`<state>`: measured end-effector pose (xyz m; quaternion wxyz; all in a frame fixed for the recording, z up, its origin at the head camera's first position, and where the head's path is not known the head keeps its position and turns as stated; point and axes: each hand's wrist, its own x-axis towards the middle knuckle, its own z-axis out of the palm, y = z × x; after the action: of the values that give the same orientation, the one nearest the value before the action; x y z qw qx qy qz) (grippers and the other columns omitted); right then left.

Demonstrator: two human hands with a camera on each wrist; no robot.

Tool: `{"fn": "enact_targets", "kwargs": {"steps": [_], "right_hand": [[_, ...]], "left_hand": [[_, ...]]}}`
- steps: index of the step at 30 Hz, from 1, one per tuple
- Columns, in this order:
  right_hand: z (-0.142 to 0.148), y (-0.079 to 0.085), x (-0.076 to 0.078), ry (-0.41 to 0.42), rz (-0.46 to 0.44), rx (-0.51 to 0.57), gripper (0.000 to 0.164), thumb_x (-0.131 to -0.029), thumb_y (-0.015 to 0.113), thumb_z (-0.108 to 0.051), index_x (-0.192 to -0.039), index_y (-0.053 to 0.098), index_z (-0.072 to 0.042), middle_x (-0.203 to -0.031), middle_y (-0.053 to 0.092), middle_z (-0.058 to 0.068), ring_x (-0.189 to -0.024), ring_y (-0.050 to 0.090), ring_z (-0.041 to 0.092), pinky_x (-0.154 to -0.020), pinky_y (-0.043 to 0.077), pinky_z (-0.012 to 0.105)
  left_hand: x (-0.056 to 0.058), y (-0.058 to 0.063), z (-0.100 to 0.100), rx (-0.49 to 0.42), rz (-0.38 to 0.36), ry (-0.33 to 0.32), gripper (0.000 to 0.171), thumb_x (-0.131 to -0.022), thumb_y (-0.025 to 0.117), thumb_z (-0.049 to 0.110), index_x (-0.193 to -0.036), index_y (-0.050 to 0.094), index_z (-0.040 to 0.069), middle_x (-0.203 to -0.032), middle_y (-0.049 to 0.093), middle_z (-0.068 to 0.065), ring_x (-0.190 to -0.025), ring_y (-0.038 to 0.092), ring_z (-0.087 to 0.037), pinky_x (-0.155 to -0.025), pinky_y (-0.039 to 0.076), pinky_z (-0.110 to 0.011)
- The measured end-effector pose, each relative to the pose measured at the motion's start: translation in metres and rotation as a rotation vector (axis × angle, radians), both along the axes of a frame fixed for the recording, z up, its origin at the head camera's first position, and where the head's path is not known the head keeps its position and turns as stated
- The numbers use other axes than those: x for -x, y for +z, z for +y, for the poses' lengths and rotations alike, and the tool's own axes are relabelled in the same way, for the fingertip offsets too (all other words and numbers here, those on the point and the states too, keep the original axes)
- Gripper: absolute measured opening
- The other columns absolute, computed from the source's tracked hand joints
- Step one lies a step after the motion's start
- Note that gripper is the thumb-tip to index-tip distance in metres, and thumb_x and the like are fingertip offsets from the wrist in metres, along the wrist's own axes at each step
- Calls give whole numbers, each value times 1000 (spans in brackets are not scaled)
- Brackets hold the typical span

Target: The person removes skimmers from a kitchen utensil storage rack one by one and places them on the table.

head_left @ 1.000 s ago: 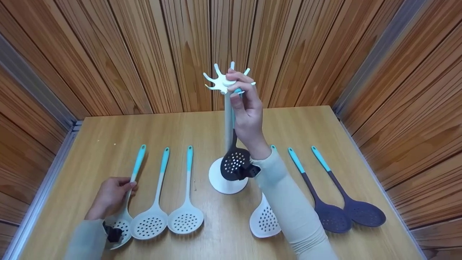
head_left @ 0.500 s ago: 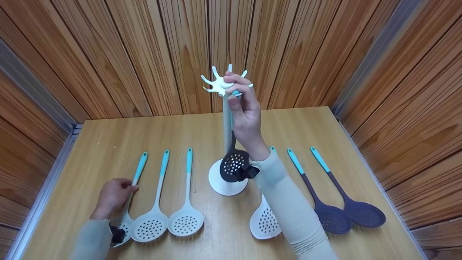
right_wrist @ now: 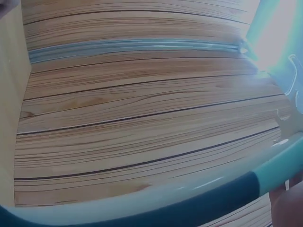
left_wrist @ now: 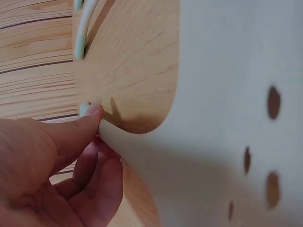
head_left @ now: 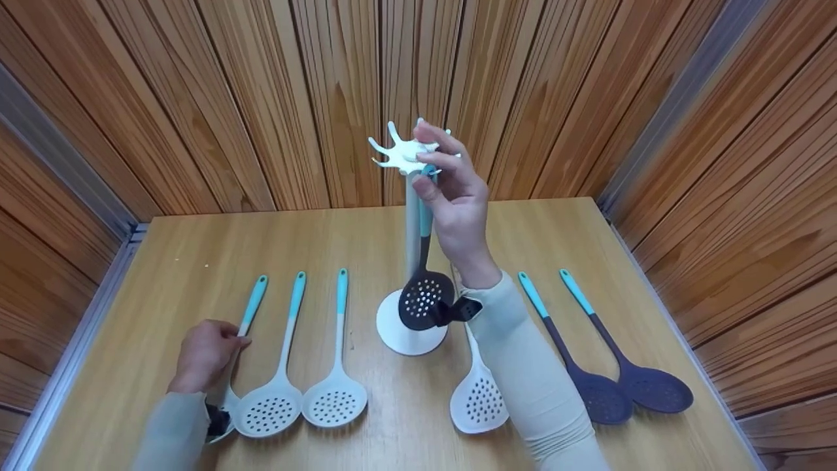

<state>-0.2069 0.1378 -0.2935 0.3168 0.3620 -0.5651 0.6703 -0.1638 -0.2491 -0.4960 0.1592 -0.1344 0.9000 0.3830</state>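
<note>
My left hand (head_left: 206,353) pinches the pale shaft of the leftmost white skimmer (head_left: 254,301) between thumb and fingers; its perforated head (left_wrist: 203,175) fills much of the left wrist view. A white rack (head_left: 412,226) with curved hooks on top stands mid-table. Against its post hangs a black skimmer (head_left: 416,307) with a turquoise handle, its top up at the hooks. Around that handle top is my right hand (head_left: 461,209), fingers loosely spread, thumb tip overlapping the handle. In the right wrist view the skimmer's handle (right_wrist: 279,165) runs along the bottom, a finger beside it.
Two more white skimmers, a middle one (head_left: 268,409) and another (head_left: 335,399), lie left of the rack base (head_left: 395,337). To its right lie a white perforated turner (head_left: 477,399) and two dark spoons (head_left: 598,392), (head_left: 654,387). Wood-panelled walls (head_left: 314,98) surround the table.
My right hand has shifted slightly right and its fingers have spread, showing more of the turquoise handle. The leftmost skimmer slid slightly toward me with my left hand on it.
</note>
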Motion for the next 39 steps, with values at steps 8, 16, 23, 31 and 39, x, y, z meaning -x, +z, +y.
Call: {"fn": "enact_targets", "kwargs": {"steps": [8, 16, 23, 31, 39], "right_hand": [[7, 3, 4, 80, 14, 47, 56, -99, 63, -21, -143, 38, 1, -154, 37, 16, -136, 44, 37, -111, 35, 54], [6, 2, 17, 361, -152, 201, 32, -99, 61, -34, -125, 65, -16, -146, 47, 10, -137, 39, 35, -111, 35, 50], [9, 9, 25, 513, -232, 290, 20, -91, 74, -25, -107, 74, -13, -136, 59, 7, -130, 51, 33, -110, 38, 49], [9, 9, 23, 539, -267, 270, 18, -91, 74, -26, -92, 76, -8, -116, 66, 8, -127, 55, 34, -114, 28, 55], [10, 7, 17, 390, -193, 209, 18, -91, 73, -29, -90, 74, -11, -108, 66, 6, -123, 58, 31, -109, 35, 54]], "left_hand": [[2, -3, 2, 27, 15, 5, 36, -91, 75, 21, -121, 69, 3, -108, 63, -14, -90, 58, -29, -72, 52, -33], [0, -3, 3, 90, 36, -1, 34, -91, 74, 22, -118, 69, 2, -108, 64, -16, -90, 58, -30, -71, 51, -36], [3, -3, 7, 144, 56, -38, 36, -92, 73, 23, -118, 68, -1, -110, 64, -20, -94, 57, -34, -75, 46, -42], [3, -4, 5, 137, 48, -36, 37, -92, 73, 25, -119, 68, 1, -111, 64, -18, -95, 57, -33, -77, 47, -42], [0, -2, 7, 117, 36, -36, 36, -93, 71, 26, -121, 67, 4, -113, 63, -16, -96, 58, -32, -77, 47, -40]]}}
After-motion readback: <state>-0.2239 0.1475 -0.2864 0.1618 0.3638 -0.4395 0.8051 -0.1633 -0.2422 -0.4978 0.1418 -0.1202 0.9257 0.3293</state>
